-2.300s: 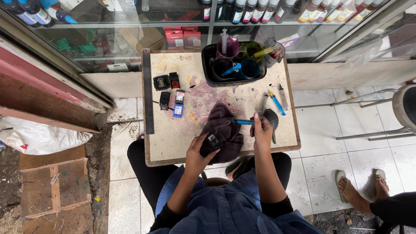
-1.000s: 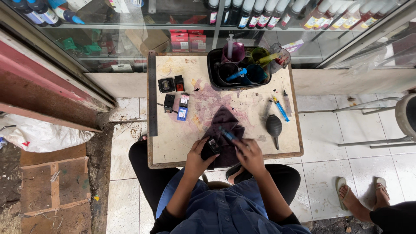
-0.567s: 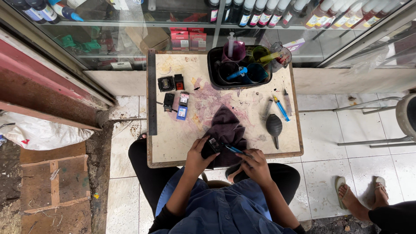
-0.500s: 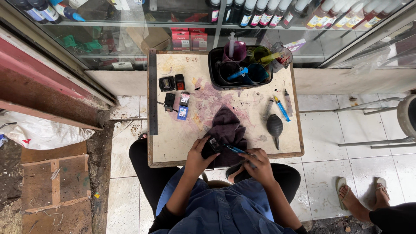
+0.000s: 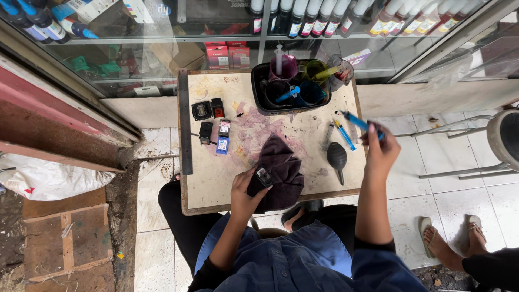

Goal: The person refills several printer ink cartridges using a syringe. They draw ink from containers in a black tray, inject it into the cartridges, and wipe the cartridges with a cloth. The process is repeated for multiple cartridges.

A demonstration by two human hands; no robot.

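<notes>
A small black ink cartridge point(image 5: 264, 177) sits pinched between the thumb and curled fingers of the left hand point(image 5: 246, 190), held just above the near edge of a stained wooden table point(image 5: 203, 184) and resting against a crumpled dark purple cloth point(image 5: 281, 170) that lies at the table's near middle. The right hand point(image 5: 380, 151) is raised over the table's right edge, its thumb and fingertips pressed together around a blue syringe point(image 5: 359, 122) that points up and to the left. Just left of that hand, a second blue syringe point(image 5: 344, 135) and a grey pen-like tool point(image 5: 328, 136) lie flat on the tabletop, with a black rubber bulb blower point(image 5: 337, 158) below them. At the far side of the table stands a black tray point(image 5: 259, 103) crowded with ink-stained cups and more syringes. On the table's left part, four more cartridges point(image 5: 212, 121) lie in a loose cluster beside a long dark metal ruler point(image 5: 184, 130) that runs along the left edge. Pink and purple ink blots mark the wood at the centre. Behind the table, a glass display case point(image 5: 162, 48) holds rows of ink bottles and boxes. The person wears a blue shirt and sits on a white tiled floor point(image 5: 459, 189); another person's sandalled feet point(image 5: 451, 240) show at the lower right.
</notes>
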